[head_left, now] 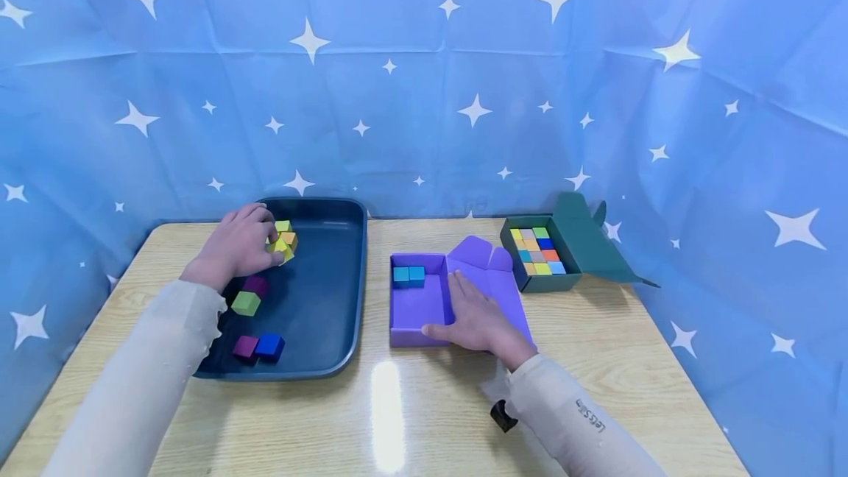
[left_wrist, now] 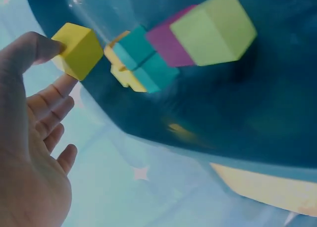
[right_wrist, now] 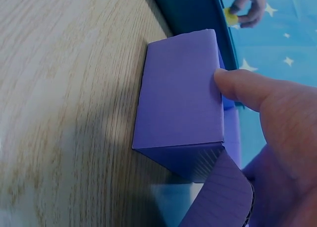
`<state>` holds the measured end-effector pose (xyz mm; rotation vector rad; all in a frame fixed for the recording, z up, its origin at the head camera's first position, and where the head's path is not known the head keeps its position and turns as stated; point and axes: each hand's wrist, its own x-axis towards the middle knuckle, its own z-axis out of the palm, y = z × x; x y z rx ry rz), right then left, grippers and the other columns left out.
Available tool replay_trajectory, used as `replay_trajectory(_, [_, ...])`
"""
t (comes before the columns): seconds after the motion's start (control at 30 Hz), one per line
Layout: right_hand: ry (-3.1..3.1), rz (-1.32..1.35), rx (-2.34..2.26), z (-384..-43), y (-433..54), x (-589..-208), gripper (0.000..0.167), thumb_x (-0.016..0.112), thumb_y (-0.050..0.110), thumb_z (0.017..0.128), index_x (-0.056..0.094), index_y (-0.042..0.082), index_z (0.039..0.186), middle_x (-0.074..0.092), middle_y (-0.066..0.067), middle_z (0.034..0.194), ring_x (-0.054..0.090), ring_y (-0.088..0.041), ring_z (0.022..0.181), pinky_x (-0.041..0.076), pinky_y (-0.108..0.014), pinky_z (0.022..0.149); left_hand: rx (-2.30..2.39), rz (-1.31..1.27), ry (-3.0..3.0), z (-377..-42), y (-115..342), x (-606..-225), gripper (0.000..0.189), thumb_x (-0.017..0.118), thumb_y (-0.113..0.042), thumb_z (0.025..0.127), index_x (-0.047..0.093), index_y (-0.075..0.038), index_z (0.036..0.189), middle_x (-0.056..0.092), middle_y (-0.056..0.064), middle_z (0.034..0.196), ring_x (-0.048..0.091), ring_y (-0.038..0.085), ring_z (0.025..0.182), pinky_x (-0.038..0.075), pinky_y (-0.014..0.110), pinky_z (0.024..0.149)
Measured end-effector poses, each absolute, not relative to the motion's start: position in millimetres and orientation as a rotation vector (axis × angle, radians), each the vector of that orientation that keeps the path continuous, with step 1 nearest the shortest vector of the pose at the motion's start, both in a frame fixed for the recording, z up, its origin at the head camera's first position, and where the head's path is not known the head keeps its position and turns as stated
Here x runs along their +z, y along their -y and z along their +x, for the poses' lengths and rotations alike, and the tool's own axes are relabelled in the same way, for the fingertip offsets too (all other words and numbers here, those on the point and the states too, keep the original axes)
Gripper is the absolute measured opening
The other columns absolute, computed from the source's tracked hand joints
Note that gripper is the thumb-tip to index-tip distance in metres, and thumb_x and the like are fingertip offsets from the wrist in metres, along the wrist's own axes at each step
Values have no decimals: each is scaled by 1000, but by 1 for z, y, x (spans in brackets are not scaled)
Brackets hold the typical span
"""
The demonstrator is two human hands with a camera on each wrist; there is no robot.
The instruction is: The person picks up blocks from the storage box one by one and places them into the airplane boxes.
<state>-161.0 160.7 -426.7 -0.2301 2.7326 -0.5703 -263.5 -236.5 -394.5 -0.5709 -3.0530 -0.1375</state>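
My left hand reaches over the left side of the dark blue tray and pinches a yellow cube between thumb and fingers, seen best in the left wrist view. Close by lie teal cubes and other yellow ones; a light green cube leans by a purple one. My right hand rests on the purple box with straight fingers over its hinge side, the thumb at the front wall's top edge. Two blue cubes sit side by side in that box's back left corner.
A dark green box with its lid open stands at the right back, filled with coloured cubes. Magenta and blue cubes lie at the tray's front. A small black object shows beside the right sleeve.
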Motion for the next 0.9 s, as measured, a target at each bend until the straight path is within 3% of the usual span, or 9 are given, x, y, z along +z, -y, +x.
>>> replay_trajectory(0.33, [-2733, -230, -580, -161, -161, -426, 111, 65, 62, 82, 6, 5, 156, 7, -15, 165, 11, -34, 152, 17, -59, 120, -217, -775, 2903, -268, 188, -374, 30, 60, -33, 85, 67, -6, 94, 56, 13, 121, 40, 34, 123, 31, 56, 108])
replay_trajectory(0.57, [-2729, -224, -583, -161, -162, -425, 111, 65, 62, 82, 6, 5, 157, 6, -14, 165, 11, -34, 152, 17, -59, 120, -220, -927, 2813, -268, 124, -369, 30, 59, -38, 83, 62, -10, 94, 55, 11, 125, 42, 31, 126, 31, 53, 113])
replay_trajectory(0.9, [-2721, -222, -568, -163, -161, -426, 110, 64, 62, 83, 6, 5, 156, 7, -14, 165, 11, -34, 152, 18, -60, 120, -50, -1095, 2818, -268, 47, -369, 36, 60, -48, 85, 66, -14, 95, 53, 5, 128, 41, 25, 130, 31, 45, 116])
